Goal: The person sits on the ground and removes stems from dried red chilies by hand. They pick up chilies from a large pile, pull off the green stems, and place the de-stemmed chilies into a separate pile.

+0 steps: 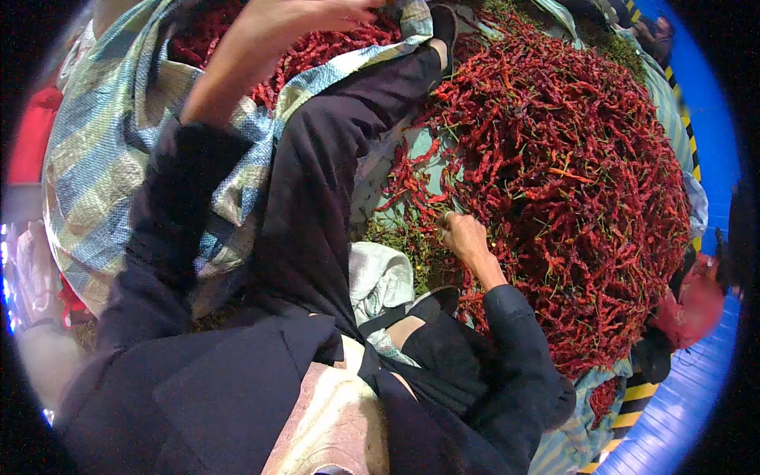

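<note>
Well, lots of work seems to be left. A great big heap of red peppers [586, 182] fills the space from 1 to 4 o'clock. Many of its peppers have thin, greenish stems mixed in with them, so I think most of that heap is not yet done.

Some does look done. At 10 o'clock sits a big striped bag [87, 158], and a pile of bagged peppers [332, 51] lies in its open top, near 11 o'clock. Those look mostly plain red. I can't see how deep they go, so I can't say how full the bag is.

The right hand [467, 237] is just past the middle, toward 3 o'clock, at the edge of the heap. Its fingers are bent in, but I can't tell if they pinch anything. Next to it, at its 9 o'clock, is a small pile of green stems [412, 245], so some bits look sorted out already. A few loose peppers [408, 182] lie at its 10 o'clock, on a pale green sheet [435, 170].

The left hand [309, 14] is up near 11 o'clock, above the bagged peppers. Its fingers look stretched out, but they are blurry and partly cut off, so I can't tell if they hold anything.
</note>
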Action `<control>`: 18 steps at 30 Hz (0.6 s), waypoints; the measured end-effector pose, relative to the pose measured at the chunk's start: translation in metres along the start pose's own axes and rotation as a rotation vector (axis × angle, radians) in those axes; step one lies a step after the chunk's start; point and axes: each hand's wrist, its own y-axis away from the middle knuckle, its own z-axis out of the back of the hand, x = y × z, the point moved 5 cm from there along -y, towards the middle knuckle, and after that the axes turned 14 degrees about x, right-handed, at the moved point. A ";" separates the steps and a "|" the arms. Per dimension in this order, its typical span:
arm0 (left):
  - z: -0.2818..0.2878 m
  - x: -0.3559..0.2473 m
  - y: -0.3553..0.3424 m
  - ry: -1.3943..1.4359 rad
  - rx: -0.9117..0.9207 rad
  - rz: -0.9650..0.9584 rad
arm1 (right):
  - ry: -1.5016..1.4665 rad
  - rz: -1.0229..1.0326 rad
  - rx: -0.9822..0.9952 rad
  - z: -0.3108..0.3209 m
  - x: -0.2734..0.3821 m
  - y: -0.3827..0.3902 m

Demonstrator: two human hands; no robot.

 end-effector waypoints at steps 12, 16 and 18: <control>-0.190 0.156 0.048 0.743 -0.290 0.294 | -0.303 -0.358 -0.506 0.053 -0.004 -0.141; -0.196 0.186 0.059 0.705 -0.280 0.457 | -0.297 -0.369 -0.438 0.048 0.001 -0.140; -0.195 0.197 0.054 0.689 -0.309 0.474 | -0.709 -0.135 -0.396 0.048 -0.020 -0.117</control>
